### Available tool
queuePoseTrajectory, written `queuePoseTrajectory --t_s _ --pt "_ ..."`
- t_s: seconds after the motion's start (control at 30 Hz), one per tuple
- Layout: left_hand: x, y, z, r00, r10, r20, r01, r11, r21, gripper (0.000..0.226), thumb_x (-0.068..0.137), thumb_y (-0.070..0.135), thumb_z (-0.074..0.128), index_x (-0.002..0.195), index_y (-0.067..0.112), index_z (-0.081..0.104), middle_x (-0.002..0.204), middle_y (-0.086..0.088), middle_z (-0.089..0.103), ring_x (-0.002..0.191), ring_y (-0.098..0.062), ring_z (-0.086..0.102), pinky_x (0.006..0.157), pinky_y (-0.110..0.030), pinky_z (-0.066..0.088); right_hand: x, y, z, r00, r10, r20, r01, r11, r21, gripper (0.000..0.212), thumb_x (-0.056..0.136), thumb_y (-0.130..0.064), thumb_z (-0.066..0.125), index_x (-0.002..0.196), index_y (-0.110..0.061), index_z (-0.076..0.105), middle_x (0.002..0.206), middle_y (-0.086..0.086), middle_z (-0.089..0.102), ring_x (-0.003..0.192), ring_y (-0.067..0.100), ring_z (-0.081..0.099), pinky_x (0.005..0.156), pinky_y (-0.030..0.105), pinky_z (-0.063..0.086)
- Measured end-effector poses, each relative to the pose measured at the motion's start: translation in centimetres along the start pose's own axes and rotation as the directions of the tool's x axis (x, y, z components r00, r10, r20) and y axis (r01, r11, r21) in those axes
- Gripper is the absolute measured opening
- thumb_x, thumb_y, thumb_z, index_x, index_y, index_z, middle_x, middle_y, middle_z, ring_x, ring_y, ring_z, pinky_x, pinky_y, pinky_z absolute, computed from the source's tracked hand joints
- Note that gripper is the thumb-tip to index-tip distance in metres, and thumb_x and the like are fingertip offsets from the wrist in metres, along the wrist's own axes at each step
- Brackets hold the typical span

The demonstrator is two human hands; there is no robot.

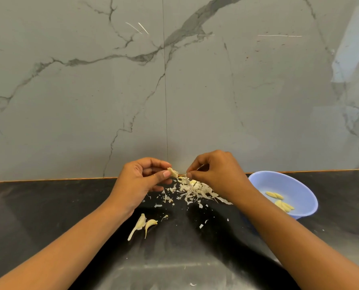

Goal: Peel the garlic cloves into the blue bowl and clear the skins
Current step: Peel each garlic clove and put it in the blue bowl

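From the head view, the person's two hands are up close together over a black counter [48, 206], in front of a grey marble wall [90, 101]. The left hand [141, 181] pinches a garlic clove [173, 172] between thumb and fingertips. The clove sticks out sideways toward the other hand, so its long way runs left to right. The right hand [214, 174] has its finger and thumb squeezed on what looks like a thin strip of skin [187, 178] just beside the clove. It is too small to be sure whether the strip has come off. Right under the hands is a messy pile of skins [193, 189]. The blue bowl [289, 185] sits off to the right, behind the right wrist, with a few peeled cloves [279, 200] lying in it. So the bowl is much nearer the right hand, but the clove is in the left one. I think the clove must go rightward, past the right hand, or be passed over, to land in the bowl. Two unpeeled cloves [145, 225] wait on the counter near the left wrist, so there is more to do, and the skins have not been cleared.
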State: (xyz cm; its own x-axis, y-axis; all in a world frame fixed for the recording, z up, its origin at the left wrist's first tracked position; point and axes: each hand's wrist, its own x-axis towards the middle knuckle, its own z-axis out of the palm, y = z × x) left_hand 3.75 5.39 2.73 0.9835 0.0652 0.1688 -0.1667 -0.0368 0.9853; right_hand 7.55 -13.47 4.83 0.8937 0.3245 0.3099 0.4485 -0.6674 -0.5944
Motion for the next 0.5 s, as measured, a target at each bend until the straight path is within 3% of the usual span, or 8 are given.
queuePoseTrajectory --t_s 0.07,0.13,0.2,0.3,0.5 --pt "-0.2 0.1 0.2 0.999 0.036 0.023 -0.037 0.999 0.037 0.018 0.075 0.009 0.071 0.093 0.011 0.069 0.086 -0.007 0.076 0.078 -0.018 0.073 0.061 -0.022 0.058 -0.2 -0.4 0.0 0.996 0.09 0.001 -0.088 0.965 0.248 0.015 0.073 -0.025 0.081 0.075 -0.019 0.068 0.074 -0.002 0.071 0.071 0.013 0.069 0.07 0.033 0.059" --pt "-0.2 0.0 0.3 0.997 0.069 0.036 -0.072 0.995 0.074 0.016 0.078 0.007 0.071 0.093 0.012 0.07 0.086 -0.006 0.076 0.082 -0.018 0.073 0.063 -0.024 0.058 -0.6 -0.9 0.2 0.982 0.139 0.128 -0.185 0.843 0.505 0.017 0.076 -0.018 0.078 0.081 -0.012 0.063 0.076 0.005 0.071 0.07 0.018 0.071 0.065 0.029 0.059" --pt "-0.2 -0.1 0.4 0.995 0.089 0.035 -0.092 0.992 0.087 0.015 0.079 0.007 0.07 0.092 0.014 0.071 0.086 -0.005 0.076 0.084 -0.017 0.073 0.064 -0.024 0.058 -0.8 -1.3 0.6 0.964 0.139 0.227 -0.256 0.724 0.641 0.016 0.08 -0.01 0.074 0.089 -0.007 0.061 0.079 0.011 0.071 0.071 0.019 0.071 0.065 0.028 0.058" --pt "-0.2 0.0 0.4 0.995 0.096 0.039 -0.099 0.992 0.077 0.017 0.079 0.009 0.069 0.094 0.016 0.072 0.087 -0.004 0.076 0.085 -0.017 0.073 0.065 -0.023 0.058 -0.8 -1.4 1.3 0.962 0.147 0.229 -0.269 0.644 0.716 0.017 0.078 -0.004 0.074 0.091 -0.005 0.062 0.081 0.012 0.071 0.072 0.018 0.071 0.067 0.028 0.06" --pt "-0.2 -0.1 0.4 0.996 0.09 0.008 -0.09 0.995 0.04 0.024 0.07 0.021 0.071 0.094 0.015 0.074 0.085 -0.007 0.076 0.08 -0.021 0.073 0.063 -0.023 0.058 -0.9 -1.1 1.9 0.989 0.105 0.103 -0.147 0.776 0.613 0.017 0.076 -0.008 0.077 0.089 -0.011 0.066 0.083 0.008 0.068 0.074 0.019 0.067 0.07 0.032 0.06"
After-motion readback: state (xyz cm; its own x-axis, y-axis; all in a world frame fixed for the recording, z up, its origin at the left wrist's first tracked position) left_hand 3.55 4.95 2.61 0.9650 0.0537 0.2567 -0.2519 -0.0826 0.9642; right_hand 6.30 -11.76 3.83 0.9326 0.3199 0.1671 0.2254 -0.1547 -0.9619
